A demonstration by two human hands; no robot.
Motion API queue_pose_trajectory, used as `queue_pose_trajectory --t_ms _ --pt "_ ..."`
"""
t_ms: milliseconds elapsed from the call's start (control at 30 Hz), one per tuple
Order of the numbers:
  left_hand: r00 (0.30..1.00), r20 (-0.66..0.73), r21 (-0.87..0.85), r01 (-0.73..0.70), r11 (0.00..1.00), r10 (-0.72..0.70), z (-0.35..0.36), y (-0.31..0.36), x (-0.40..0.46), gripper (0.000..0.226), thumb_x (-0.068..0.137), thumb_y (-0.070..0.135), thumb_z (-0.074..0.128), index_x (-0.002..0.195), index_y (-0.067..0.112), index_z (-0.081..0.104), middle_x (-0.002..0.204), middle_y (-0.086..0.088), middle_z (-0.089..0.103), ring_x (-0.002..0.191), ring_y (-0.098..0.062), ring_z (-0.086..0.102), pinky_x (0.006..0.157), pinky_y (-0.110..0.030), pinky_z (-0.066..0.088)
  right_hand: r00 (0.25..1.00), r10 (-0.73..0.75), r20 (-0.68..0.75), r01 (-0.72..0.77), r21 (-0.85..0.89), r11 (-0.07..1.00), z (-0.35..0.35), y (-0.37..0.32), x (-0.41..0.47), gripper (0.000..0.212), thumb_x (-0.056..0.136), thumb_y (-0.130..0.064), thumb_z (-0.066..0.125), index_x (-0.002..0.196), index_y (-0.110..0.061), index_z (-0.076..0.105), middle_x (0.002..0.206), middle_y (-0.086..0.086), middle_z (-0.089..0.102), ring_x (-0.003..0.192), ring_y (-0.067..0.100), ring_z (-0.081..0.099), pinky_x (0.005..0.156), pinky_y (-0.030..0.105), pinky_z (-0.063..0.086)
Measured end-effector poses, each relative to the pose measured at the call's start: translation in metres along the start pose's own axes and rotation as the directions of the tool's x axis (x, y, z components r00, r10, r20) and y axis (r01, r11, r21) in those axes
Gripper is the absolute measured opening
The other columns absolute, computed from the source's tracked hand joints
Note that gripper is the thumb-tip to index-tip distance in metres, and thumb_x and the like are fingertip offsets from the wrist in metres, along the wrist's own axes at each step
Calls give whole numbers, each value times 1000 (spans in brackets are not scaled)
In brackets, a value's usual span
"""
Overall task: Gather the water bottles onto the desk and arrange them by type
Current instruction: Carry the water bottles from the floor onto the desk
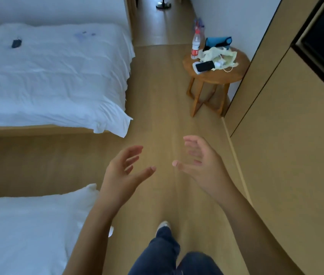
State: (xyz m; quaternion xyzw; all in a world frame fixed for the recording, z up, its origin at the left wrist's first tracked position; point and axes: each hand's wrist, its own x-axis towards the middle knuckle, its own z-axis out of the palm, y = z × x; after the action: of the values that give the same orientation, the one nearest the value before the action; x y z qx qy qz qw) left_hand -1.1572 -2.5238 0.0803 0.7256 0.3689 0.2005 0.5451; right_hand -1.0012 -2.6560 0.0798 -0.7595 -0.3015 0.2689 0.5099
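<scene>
Both hands are held out in front of the body over the pale wooden floor (157, 108), palms turned toward each other. The fingers (131, 155) of the left hand (125, 171) are spread wide and nothing is held in them; the fingers (193, 149) of the right hand (198, 161) are likewise loosely spread and empty. The hands appear to be kept free and raised because a pickup is being prepared, not because anything is being carried.

A clear plastic water bottle with a red cap and red label (195, 45) is seen standing upright at the left rear edge of a small round wooden bench (236, 74), well ahead of the hands and against the white wall. It is set just beside a crumpled pale yellow cloth (222, 54), a black phone in a white case (203, 66), a white cable and a blue pouch (217, 42). Something bluish and blurred is seen on the floor behind the bottle; whether it is another bottle cannot be told.

Two beds with white bedding (54, 72) are passed on the left, and a small dark object (16, 43) lies on the farther one. One leg in dark blue trousers and a white shoe (164, 225) are seen stepping forward, so the approach is judged to be under way. The desk named in the task is not visible, and gathering seems barely begun.
</scene>
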Motion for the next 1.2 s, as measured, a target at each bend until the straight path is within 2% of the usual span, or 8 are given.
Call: queue_pose_trajectory --t_ms 100,267,400,600,767,900,1033,1200 --pt "1000 -1 13 -19 1000 19 -12 14 84 50 75 22 85 119 28 63 121 18 64 116 2 58 98 -22 45 999 6 -39 -5 15 1000 -3 -15 77 57 78 -28 82 123 -40 49 133 -11 54 117 6 52 94 18 40" --pt "1000 17 4 -4 1000 4 -6 18 205 49 75 23 85 118 30 62 122 18 64 115 4 58 98 -20 44 996 67 -51 -66 11 998 -5 -20 200 58 79 -27 81 127 -36 50 136 -9 53 123 10 52 103 30 44" --pt "1000 25 22 6 1000 -7 11 17 319 47 76 25 83 118 31 61 122 19 63 116 7 56 95 -14 43 996 78 -49 -77 4 997 -9 -12 321 59 79 -26 81 128 -35 50 135 -10 54 123 11 52 102 31 44" --pt "1000 7 66 -20 998 19 23 54 518 52 76 28 83 122 31 59 125 21 60 119 3 55 96 -16 43 996 75 -47 -75 8 997 -37 -29 521 59 79 -25 81 129 -34 50 133 -10 53 121 10 52 102 34 46" --pt "999 9 31 -36 999 35 26 83 655 47 75 30 83 116 38 60 117 28 62 116 12 54 91 -11 43 997 68 -41 -69 -12 998 -54 -51 658 60 78 -25 82 128 -36 51 130 -11 54 117 7 53 99 30 45" --pt "1000 22 14 -18 1000 18 31 88 759 49 76 27 83 119 33 61 118 23 62 117 6 55 90 -11 43 995 87 -54 -90 -57 994 -59 -54 761 61 78 -26 82 128 -36 50 127 -14 53 117 6 52 98 29 45" --pt "999 42 9 -26 1000 26 32 90 882 48 76 26 83 116 36 59 118 24 59 116 1 56 92 -15 44 991 100 -90 -107 -77 991 -56 -53 873 59 78 -28 81 126 -41 48 128 -16 52 118 6 52 100 31 45" --pt "994 74 33 -79 996 76 21 107 1048 49 77 27 83 120 32 59 118 25 57 113 1 56 94 -20 44 987 97 -128 -108 -82 991 -57 -73 1030 61 80 -27 81 130 -35 48 133 -11 52 117 7 52 93 23 41"
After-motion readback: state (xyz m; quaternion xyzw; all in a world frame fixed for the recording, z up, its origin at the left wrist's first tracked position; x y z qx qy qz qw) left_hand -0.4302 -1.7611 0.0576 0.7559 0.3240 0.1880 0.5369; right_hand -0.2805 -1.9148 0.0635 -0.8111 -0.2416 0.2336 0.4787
